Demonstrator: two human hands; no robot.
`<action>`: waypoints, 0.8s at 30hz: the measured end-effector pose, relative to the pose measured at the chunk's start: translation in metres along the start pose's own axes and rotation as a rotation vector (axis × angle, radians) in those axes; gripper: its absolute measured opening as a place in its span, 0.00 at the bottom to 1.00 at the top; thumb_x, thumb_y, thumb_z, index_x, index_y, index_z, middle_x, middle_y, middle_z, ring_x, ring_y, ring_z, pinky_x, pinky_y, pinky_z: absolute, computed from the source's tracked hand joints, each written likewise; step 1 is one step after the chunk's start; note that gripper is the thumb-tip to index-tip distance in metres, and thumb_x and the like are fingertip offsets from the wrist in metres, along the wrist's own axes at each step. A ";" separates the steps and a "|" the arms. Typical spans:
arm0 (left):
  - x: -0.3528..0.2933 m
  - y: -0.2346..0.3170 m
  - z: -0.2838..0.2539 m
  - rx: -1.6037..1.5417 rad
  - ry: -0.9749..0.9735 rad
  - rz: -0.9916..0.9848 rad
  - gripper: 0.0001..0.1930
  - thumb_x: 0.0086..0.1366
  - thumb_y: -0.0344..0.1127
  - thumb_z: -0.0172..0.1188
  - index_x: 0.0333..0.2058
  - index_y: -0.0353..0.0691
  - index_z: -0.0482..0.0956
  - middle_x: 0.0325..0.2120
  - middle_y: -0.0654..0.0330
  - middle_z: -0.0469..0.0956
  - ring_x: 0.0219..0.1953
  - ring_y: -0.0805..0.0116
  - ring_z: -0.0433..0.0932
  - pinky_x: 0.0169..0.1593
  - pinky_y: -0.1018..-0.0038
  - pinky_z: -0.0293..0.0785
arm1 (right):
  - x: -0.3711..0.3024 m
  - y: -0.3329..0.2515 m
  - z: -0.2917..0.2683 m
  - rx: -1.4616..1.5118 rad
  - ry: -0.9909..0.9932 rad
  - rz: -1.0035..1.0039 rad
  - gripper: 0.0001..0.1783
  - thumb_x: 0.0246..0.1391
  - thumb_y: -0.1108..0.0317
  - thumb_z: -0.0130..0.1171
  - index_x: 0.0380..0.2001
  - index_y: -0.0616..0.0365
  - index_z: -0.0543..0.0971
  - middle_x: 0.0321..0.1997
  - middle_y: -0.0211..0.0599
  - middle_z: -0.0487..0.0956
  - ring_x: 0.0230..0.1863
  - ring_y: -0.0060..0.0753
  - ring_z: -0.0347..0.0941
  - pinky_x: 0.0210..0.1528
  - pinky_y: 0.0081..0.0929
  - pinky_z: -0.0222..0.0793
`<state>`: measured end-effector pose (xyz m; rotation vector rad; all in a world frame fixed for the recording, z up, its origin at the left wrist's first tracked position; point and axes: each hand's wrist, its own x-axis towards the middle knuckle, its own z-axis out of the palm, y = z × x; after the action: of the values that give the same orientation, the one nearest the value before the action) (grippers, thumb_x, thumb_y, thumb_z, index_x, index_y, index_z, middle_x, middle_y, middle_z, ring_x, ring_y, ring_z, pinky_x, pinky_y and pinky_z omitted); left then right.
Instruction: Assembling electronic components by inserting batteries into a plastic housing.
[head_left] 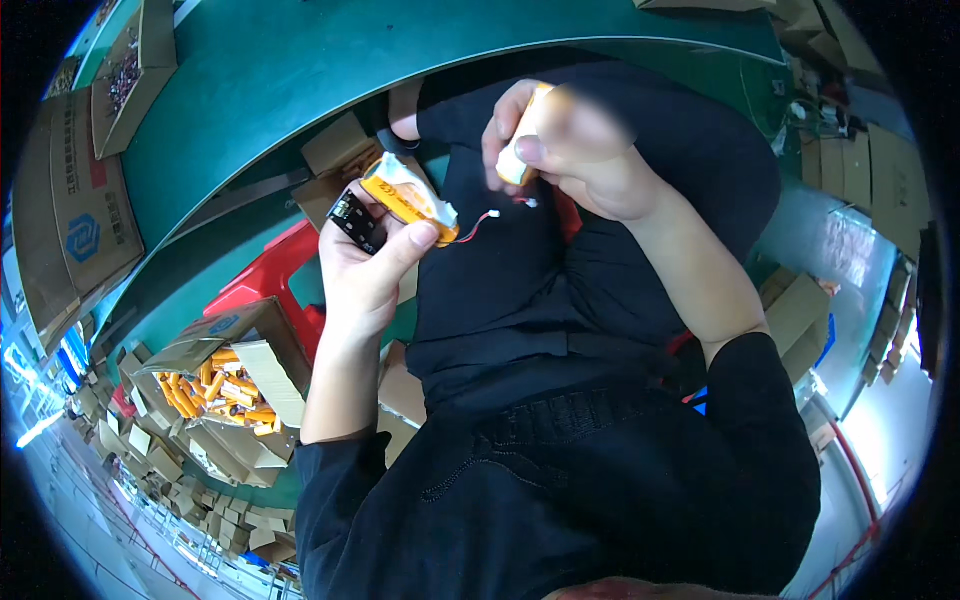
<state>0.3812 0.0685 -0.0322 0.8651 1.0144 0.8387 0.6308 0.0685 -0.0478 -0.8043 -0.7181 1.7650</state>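
My left hand [365, 270] is closed on an orange battery pack [395, 200] with a ragged white layer on its upper face. A black piece [357, 222] with small light marks sits in the same palm, beside the pack. Thin red and dark wires [474, 232] trail from the pack's right end to a small white connector [494, 214]. To the right and a little higher, my right hand [605, 180] grips a second orange pack [518, 160] with a pale side; a blur covers part of that hand. Another white connector [531, 203] hangs below it. The two packs are apart, above my lap.
A cardboard box [277, 382] at lower left holds many orange packs. Behind it is a red plastic stool [262, 272]. A green table [400, 35] curves across the far side, with an open carton [145, 90] of small parts at its left. More cartons [840, 180] stand at right.
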 end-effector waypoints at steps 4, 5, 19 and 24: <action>0.000 -0.008 0.006 -0.010 -0.009 -0.033 0.19 0.62 0.26 0.71 0.49 0.30 0.75 0.38 0.53 0.80 0.37 0.68 0.83 0.43 0.78 0.81 | -0.004 0.004 -0.006 -0.291 -0.023 0.092 0.18 0.51 0.68 0.73 0.41 0.55 0.75 0.37 0.36 0.80 0.29 0.24 0.74 0.36 0.19 0.70; 0.000 -0.010 0.007 -0.013 -0.011 -0.042 0.19 0.62 0.26 0.71 0.49 0.30 0.76 0.38 0.54 0.80 0.36 0.69 0.82 0.42 0.79 0.80 | -0.005 0.005 -0.007 -0.389 -0.034 0.122 0.18 0.50 0.69 0.74 0.40 0.54 0.75 0.37 0.36 0.80 0.29 0.24 0.73 0.35 0.19 0.69; -0.001 -0.034 0.010 0.311 -0.064 0.005 0.17 0.60 0.29 0.74 0.45 0.33 0.79 0.32 0.63 0.78 0.27 0.81 0.68 0.31 0.86 0.63 | -0.010 0.018 0.006 -0.642 0.072 -0.209 0.18 0.46 0.72 0.77 0.41 0.58 0.81 0.36 0.35 0.83 0.22 0.15 0.64 0.30 0.15 0.66; -0.002 -0.032 0.012 0.452 -0.064 0.029 0.17 0.59 0.30 0.75 0.45 0.32 0.80 0.31 0.62 0.79 0.26 0.82 0.69 0.31 0.86 0.63 | -0.012 0.015 0.003 -0.730 0.060 -0.196 0.15 0.49 0.71 0.74 0.41 0.58 0.83 0.41 0.36 0.85 0.22 0.15 0.64 0.28 0.15 0.65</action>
<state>0.3973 0.0511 -0.0571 1.2832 1.1575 0.6080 0.6232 0.0522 -0.0553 -1.2083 -1.3830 1.2857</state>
